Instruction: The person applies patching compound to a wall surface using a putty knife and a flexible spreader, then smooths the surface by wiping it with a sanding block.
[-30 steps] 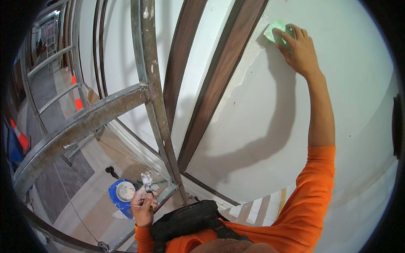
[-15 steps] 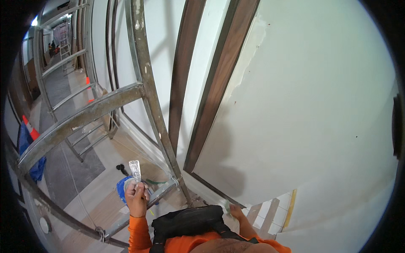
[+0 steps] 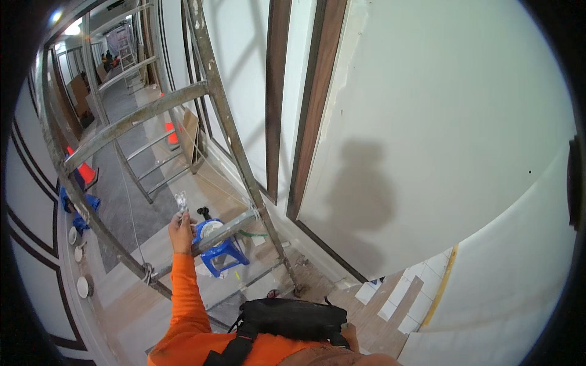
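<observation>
My left hand (image 3: 181, 233) is closed around a small putty knife (image 3: 181, 200) whose blade is smeared with white paste. It is raised beside a rung of the metal stepladder (image 3: 230, 141). Below and right of it, a blue plastic stool (image 3: 221, 259) bears a round container (image 3: 212, 228) with whitish stuff in it. Of my right arm only a patch of skin shows beside the black chest pouch (image 3: 292, 324); the hand itself is hidden.
A pale wall panel (image 3: 439, 122) with dark wood trim (image 3: 314, 110) rises on the right. Another ladder (image 3: 143, 149), orange cones (image 3: 86, 168) and small round containers (image 3: 84, 287) stand along the corridor. Loose white tiles (image 3: 403, 296) lie at the lower right.
My view has shifted, bringing more of the stool and floor into sight. My left arm reaches farther forward with the putty knife. My right hand has dropped out of sight behind the pouch.
</observation>
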